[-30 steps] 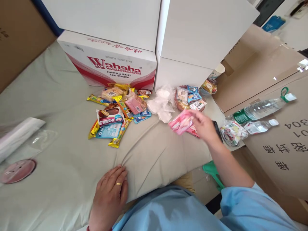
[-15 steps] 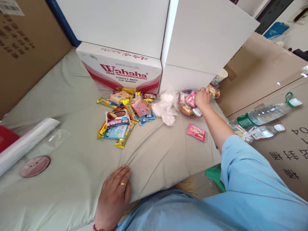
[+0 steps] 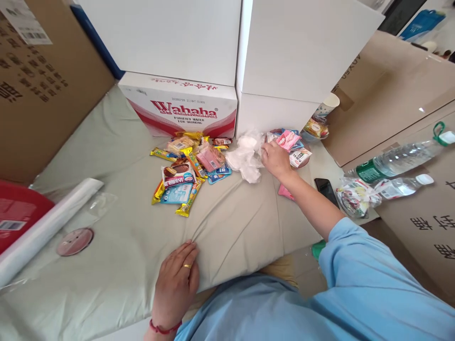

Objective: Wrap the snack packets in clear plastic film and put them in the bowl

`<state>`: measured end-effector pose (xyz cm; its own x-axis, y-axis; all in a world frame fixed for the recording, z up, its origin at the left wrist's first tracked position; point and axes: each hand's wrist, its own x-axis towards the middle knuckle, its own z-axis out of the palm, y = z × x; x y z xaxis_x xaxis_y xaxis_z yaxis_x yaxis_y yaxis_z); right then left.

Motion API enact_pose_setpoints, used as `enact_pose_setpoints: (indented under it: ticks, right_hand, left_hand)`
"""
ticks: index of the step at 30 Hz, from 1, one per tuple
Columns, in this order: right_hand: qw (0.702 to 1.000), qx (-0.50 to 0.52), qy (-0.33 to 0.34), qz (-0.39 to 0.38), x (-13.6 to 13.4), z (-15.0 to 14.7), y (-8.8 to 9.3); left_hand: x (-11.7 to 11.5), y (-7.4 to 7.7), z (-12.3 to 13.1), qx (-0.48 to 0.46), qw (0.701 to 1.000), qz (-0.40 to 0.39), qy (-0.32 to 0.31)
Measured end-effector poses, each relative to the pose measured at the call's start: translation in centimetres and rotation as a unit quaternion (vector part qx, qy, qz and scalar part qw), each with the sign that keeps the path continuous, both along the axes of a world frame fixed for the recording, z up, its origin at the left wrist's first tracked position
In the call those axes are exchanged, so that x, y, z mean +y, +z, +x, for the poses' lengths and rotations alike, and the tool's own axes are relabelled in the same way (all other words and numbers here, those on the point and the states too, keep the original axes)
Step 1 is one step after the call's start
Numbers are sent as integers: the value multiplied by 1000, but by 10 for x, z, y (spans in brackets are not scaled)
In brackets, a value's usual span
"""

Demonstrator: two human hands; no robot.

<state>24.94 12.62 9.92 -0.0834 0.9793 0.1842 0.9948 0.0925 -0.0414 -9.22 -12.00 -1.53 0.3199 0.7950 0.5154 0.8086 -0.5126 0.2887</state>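
My left hand (image 3: 177, 279) rests palm down at the near edge of the cloth-covered table, fingers laid out, holding nothing. My right hand (image 3: 276, 162) is at the near left side of a bowl full of wrapped snacks, its fingers bent inward. What those fingers grip is hidden. On top of the bowl's load lie a pink wafer packet (image 3: 288, 140) and a white packet (image 3: 300, 157). Crumpled clear plastic bags (image 3: 246, 154) sit just left of this hand. Under my right forearm, another pink packet (image 3: 285, 192) shows only in part.
A pile of snack packets (image 3: 181, 176) lies before the Wahaba-style "Wahaha" carton (image 3: 183, 111). White boxes (image 3: 284, 52) stand behind. At right are a phone (image 3: 326, 191), plastic bottles (image 3: 401, 158), a bagged item (image 3: 355, 196) and a second snack bowl (image 3: 315, 132). A plastic roll (image 3: 53, 227) lies left.
My right hand has moved left across the bowl, from its right side to its left. The forearm now covers most of the loose pink packet. The view has shifted slightly; my left hand stays put.
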Motion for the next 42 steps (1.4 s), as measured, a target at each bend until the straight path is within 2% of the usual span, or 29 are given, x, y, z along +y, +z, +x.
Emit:
enact_pose_setpoints:
  ticks: [3,7,9,12,14,16,19,21,23,25,28,30,32,35,39,40,42]
  right_hand:
    - [999,-36,-31,-10,15,-3,-3]
    - [993,-85,-3,-84,36,-9,-4]
    - [993,-74,0,-91,39,-8,0]
    - [999,34,-5,-10,23,6,10]
    - [980,190,-1,62,-2,19,12]
    - [918,391,-3,68,-36,25,8]
    - [774,630,-39,-50,-91,16,-8]
    - [698,703,-66,-119,-120,0,-22]
    - [662,729,-83,-151,-140,-18,-33]
    - [663,724,-81,-170,-152,-32,-42]
    - [707,680,-33,-192,-159,-43,-48]
    - [732,653,1,-193,-160,-44,-48]
    - [740,647,9,-182,-160,-41,-48]
    - [724,667,-20,-172,-161,-37,-52]
    - [686,707,-40,-165,-164,-37,-63]
    - [685,709,-30,-163,-165,-37,-66]
    - [705,688,12,-171,-167,-35,-69]
  left_hand:
    - [0,-1,0,4,1000,-1,0]
    - [1,-4,0,8,1000,-1,5]
    - [-1,-5,-1,-8,1000,2,5]
    - [-9,-3,-2,-85,996,0,19]
    - [-17,1,0,-157,986,-14,60]
    - [-23,10,5,-227,965,-58,114]
    - [-17,30,21,-352,903,-196,147]
    - [-2,44,37,-444,835,-299,128]
    - [20,56,54,-500,789,-341,102]
    - [43,63,69,-531,770,-347,64]
    - [69,66,84,-514,777,-364,13]
    - [76,63,90,-488,784,-383,-7]
    - [77,57,91,-502,775,-384,6]
    - [75,46,87,-588,723,-359,55]
    - [74,41,83,-699,623,-335,102]
    - [75,41,82,-723,594,-335,111]
    - [78,43,80,-756,545,-343,117]
